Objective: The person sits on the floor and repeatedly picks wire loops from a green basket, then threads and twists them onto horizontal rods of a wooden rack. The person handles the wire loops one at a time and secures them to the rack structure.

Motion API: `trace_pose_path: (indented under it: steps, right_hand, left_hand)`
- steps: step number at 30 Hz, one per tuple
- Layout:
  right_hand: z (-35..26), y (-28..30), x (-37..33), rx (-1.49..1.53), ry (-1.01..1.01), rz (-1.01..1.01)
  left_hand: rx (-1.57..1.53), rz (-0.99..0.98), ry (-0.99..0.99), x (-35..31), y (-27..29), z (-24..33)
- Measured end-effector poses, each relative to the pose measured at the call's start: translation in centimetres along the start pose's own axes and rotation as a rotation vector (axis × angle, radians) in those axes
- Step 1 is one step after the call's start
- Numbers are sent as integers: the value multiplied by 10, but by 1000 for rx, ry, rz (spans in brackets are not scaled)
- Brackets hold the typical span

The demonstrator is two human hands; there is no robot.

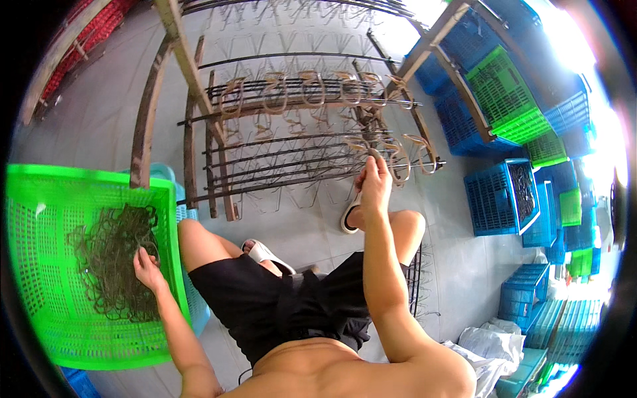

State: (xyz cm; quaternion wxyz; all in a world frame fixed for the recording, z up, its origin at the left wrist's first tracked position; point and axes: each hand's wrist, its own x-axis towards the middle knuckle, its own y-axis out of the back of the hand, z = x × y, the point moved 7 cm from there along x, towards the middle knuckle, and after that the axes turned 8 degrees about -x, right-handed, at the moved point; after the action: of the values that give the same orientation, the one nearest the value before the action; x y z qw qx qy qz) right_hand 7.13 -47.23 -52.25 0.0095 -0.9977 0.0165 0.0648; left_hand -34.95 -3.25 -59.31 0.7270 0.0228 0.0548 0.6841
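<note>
My left hand (pixel 147 270) reaches into a green plastic basket (pixel 40 278) on the left. Its fingers pinch at the edge of a tangled heap of thin dark looped pieces (pixel 116 278); a loop seems to be between the fingertips. My right hand (pixel 375 184) is stretched forward to the right end of a rack of dark rods (pixel 285 184). Thumb and fingers there are closed on a small dark piece, whose kind I cannot make out. Beside it several tan loops (pixel 419 154) hang from the rack's wire hooks. More tan loops (pixel 312 89) hang in a row behind.
Wooden posts (pixel 149 113) frame the rack. Stacked blue crates (pixel 488 199) and green crates (pixel 507 93) stand at the right, one blue crate holding dark pieces. White bags (pixel 488 348) lie at the lower right. My knees and sandals (pixel 265 255) are close below the rack.
</note>
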Motion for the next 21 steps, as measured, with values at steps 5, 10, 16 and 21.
trace_pose_path:
  steps: [5, 10, 16, 21]
  right_hand:
    - [-71, -41, -110, -1122, 665, 203]
    - [-68, -140, -249, -498, 686, -1305]
    - [-39, -92, -186, -119, 176, -657]
    - [-43, -18, -81, 140, 173, 41]
  left_hand:
    - [-33, -319, -27, -62, 19, 80]
    - [-163, -1329, -33, -162, -71, 141]
    - [220, -720, -103, -31, -82, 39]
    - [1186, -309, 106, 81, -25, -83]
